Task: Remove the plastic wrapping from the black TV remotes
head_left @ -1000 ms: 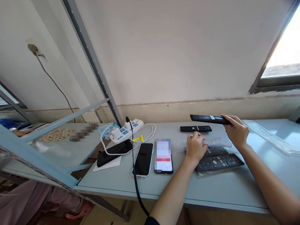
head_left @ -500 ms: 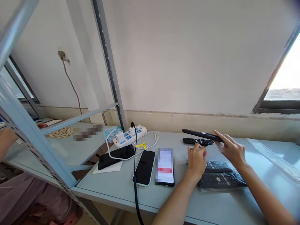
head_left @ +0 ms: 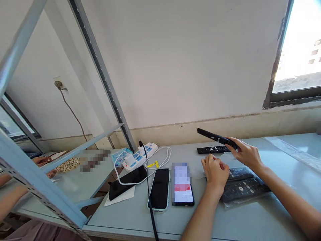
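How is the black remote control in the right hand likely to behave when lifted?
The black remote control is probably stiff: it juts straight out from the right hand, gripped at one end. It seems light, as fingers alone hold it up. Being flat, it should not roll.

Left hand (head_left: 215,172): bare and slim-fingered on my remote feed.
Right hand (head_left: 247,155): bare, likewise slim.
Left forearm (head_left: 200,217): uncovered from wrist as far as I can see.
Right forearm (head_left: 288,197): uncovered too, slender, lit by daylight.
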`<move>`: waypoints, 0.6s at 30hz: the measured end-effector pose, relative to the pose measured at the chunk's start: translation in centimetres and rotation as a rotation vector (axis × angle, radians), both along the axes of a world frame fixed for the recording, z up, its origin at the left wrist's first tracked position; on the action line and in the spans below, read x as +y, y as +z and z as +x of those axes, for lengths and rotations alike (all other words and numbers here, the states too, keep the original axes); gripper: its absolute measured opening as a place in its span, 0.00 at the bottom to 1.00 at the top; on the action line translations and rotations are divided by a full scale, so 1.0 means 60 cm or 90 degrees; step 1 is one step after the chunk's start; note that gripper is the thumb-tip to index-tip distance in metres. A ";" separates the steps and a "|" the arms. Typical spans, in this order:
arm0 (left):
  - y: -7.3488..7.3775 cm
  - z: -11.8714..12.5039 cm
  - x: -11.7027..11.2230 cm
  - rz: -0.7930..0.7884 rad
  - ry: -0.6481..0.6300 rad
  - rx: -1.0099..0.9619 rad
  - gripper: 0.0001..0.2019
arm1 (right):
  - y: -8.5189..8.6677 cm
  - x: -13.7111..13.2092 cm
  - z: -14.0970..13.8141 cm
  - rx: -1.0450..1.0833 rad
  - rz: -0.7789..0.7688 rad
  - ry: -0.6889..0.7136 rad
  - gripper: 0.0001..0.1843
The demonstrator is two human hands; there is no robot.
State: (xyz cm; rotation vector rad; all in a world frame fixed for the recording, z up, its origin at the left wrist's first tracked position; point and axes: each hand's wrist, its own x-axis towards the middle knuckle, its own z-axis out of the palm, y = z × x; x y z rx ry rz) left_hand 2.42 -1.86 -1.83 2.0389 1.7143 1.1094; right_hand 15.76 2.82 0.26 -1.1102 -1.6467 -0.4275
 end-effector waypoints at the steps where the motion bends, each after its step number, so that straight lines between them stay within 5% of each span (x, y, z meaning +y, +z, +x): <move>1: 0.001 -0.001 0.000 -0.002 0.005 0.000 0.07 | 0.003 -0.002 -0.002 0.045 -0.019 0.013 0.28; 8: 0.003 -0.002 -0.004 -0.014 0.007 0.000 0.10 | 0.030 -0.008 -0.017 0.439 -0.280 0.294 0.33; 18: 0.000 0.002 -0.003 -0.030 -0.018 0.003 0.20 | 0.015 0.024 0.029 0.650 -0.281 0.305 0.30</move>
